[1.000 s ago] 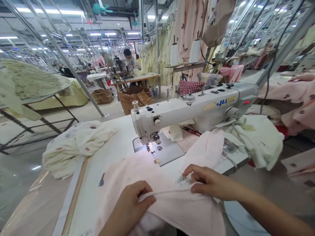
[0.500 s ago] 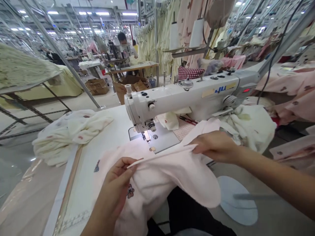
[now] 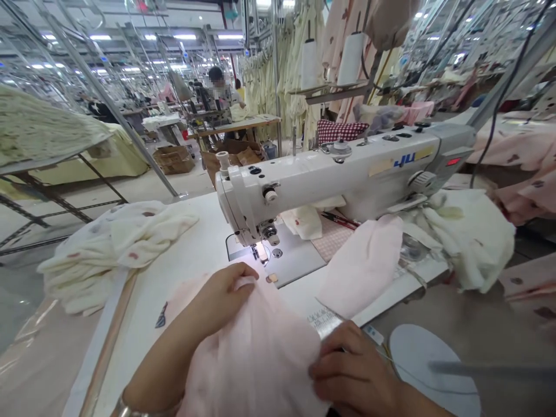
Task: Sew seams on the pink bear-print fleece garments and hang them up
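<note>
Pale pink fabric [image 3: 260, 347] with small printed figures hangs over the table's front edge. Its upper part lies close to the needle of the white sewing machine [image 3: 304, 179]. My left hand [image 3: 230, 295] pinches the fabric just in front of the presser foot [image 3: 260, 252]. Lower on the right, my right hand [image 3: 347, 365] has its fingers curled at the fabric's right edge, slightly blurred. Another pink cloth piece [image 3: 365, 260] lies on the table right of the needle plate [image 3: 299, 263].
Cream printed cloth [image 3: 117, 243] is bunched at the table's left. More cream fabric [image 3: 473, 231] sits under the machine's right end. Dark pens or scissors [image 3: 341, 220] lie behind the needle plate. A white round disc [image 3: 434, 365] is below right. A person [image 3: 221, 92] sits farther back.
My left hand has moved up toward the needle with the fabric. My right hand has come down and nearer, to the fabric's lower right edge. The pink piece at right now lies apart.
</note>
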Action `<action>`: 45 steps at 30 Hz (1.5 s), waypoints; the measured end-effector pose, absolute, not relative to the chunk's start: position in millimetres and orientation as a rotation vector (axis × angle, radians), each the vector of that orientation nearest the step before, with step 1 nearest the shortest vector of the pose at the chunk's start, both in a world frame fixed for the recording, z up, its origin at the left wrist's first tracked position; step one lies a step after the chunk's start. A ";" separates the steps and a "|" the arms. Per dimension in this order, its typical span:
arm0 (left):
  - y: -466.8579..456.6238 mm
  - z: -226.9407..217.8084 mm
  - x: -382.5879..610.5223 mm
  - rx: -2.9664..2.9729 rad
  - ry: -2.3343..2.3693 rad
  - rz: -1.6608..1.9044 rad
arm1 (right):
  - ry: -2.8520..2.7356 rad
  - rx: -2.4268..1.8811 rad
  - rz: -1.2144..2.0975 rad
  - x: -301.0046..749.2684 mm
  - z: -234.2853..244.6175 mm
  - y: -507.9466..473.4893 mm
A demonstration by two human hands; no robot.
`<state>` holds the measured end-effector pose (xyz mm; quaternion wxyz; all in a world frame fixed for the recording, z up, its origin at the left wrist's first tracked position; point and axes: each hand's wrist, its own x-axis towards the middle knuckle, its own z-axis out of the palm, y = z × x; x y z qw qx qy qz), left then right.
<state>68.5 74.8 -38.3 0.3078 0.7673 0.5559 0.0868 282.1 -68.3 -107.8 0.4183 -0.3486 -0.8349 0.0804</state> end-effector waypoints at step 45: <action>87.3 -99.6 64.7 2.753 1.343 0.329 | -2.281 -1.158 0.242 286.8 -95.7 -36.5</action>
